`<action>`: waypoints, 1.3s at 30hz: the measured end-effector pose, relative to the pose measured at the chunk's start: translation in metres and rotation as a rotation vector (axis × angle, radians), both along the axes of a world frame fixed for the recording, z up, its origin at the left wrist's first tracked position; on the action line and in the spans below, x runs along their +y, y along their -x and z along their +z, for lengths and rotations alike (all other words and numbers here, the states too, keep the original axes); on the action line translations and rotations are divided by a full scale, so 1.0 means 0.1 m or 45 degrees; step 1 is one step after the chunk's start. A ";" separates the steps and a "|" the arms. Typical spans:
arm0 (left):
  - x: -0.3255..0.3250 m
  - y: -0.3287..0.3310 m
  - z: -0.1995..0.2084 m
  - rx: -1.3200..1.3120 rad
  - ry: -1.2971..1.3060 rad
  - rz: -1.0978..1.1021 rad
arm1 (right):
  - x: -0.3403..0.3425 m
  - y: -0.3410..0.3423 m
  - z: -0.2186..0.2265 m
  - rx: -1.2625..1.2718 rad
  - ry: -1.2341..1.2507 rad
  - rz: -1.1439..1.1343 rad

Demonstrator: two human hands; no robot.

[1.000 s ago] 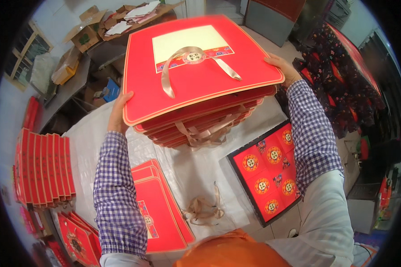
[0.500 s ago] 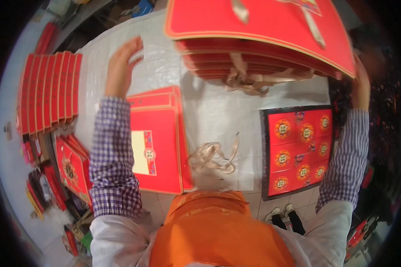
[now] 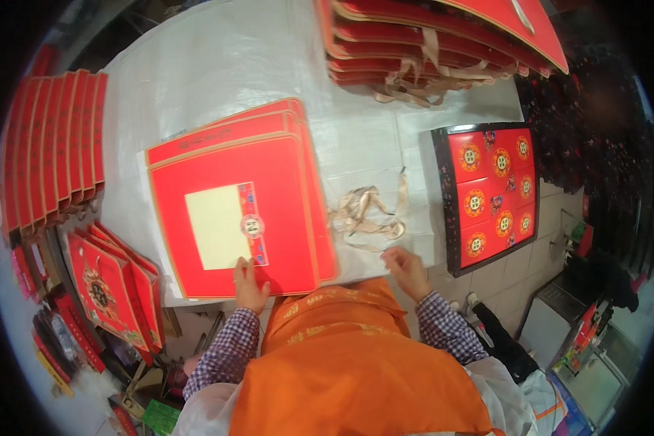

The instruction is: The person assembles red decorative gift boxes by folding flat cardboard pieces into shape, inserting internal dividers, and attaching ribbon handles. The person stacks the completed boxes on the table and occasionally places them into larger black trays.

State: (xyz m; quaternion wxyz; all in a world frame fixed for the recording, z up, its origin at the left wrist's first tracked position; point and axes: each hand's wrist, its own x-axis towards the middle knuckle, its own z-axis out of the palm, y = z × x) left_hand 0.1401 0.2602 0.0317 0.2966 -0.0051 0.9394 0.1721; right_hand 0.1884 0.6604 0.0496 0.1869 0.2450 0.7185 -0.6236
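Note:
Red flat gift bags [image 3: 283, 182] with gold edges lie stacked in front of me. The top one has a cream panel and a round emblem. My left hand [image 3: 249, 287] rests on its near edge, fingers stretched out and open, gripping nothing. To the right of the stack lies a loose bundle of beige ribbons [image 3: 367, 211] with thin dark tips. My right hand [image 3: 408, 272] is at the near side of that bundle, its fingers pinched together at the end of one ribbon strand. The fingertips are small and partly blurred.
A taller pile of red bags with ribbon handles [image 3: 443, 54] stands at the far right. A black-framed box [image 3: 495, 196] of red packages sits at the right table edge. More red bags [image 3: 54, 145] stand at the left, others [image 3: 116, 283] below them. White sheeting [image 3: 218, 58] covers the table.
My right hand has left the far-right bag pile and come down to the ribbons. My left hand has drawn back from above the table onto the near edge of the flat bags.

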 end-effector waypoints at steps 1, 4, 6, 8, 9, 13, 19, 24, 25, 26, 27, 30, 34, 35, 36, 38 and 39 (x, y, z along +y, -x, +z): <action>-0.07 0.02 0.07 0.012 -0.054 -0.036 | -0.24 -0.05 0.06 -0.027 -0.013 0.080; -0.56 0.00 0.17 -0.044 -0.201 0.036 | -0.94 -0.10 0.21 -0.069 -0.033 0.298; -0.96 -0.15 0.16 -0.006 -0.259 0.107 | -1.28 -0.12 0.25 -0.054 -0.043 0.366; -1.44 -0.31 0.08 0.161 -0.224 0.154 | -1.54 -0.10 0.26 0.003 -0.131 0.372; -1.70 -0.41 -0.04 0.258 -0.304 0.219 | -1.69 -0.06 0.21 0.046 -0.146 0.397; -2.54 -0.64 -0.03 0.609 -0.187 0.680 | -2.12 0.14 0.20 0.114 -0.140 0.544; -3.83 -0.67 0.44 0.974 0.428 1.006 | -2.63 0.14 0.46 0.218 -0.282 0.785; -4.63 -0.46 0.45 0.691 0.851 0.854 | -2.63 -0.04 0.65 0.081 -0.490 1.006; -4.72 -0.40 0.42 0.667 0.905 0.758 | -2.58 -0.11 0.66 0.068 -0.503 0.985; -4.81 -0.36 0.39 0.638 0.967 0.665 | -2.54 -0.17 0.66 0.054 -0.507 0.972; -4.89 -0.32 0.34 0.688 1.058 0.510 | -2.50 -0.22 0.66 0.040 -0.512 0.960; -5.03 -0.09 0.29 0.273 0.935 0.317 | -2.48 -0.42 0.69 0.065 -0.567 0.947; -4.71 0.14 0.39 0.800 0.602 0.217 | -2.54 -0.54 0.78 0.002 -0.578 0.985; -4.59 0.23 0.46 0.952 0.529 0.170 | -2.53 -0.56 0.77 0.001 -0.561 0.976; -4.50 0.36 0.53 0.958 0.504 0.197 | -2.55 -0.57 0.80 0.005 -0.556 0.987; -4.37 0.72 0.65 0.893 0.437 0.334 | -2.60 -0.51 0.92 0.034 -0.562 1.031; -4.29 0.90 0.70 0.831 0.389 0.423 | -2.50 -0.55 0.79 0.052 -0.565 1.020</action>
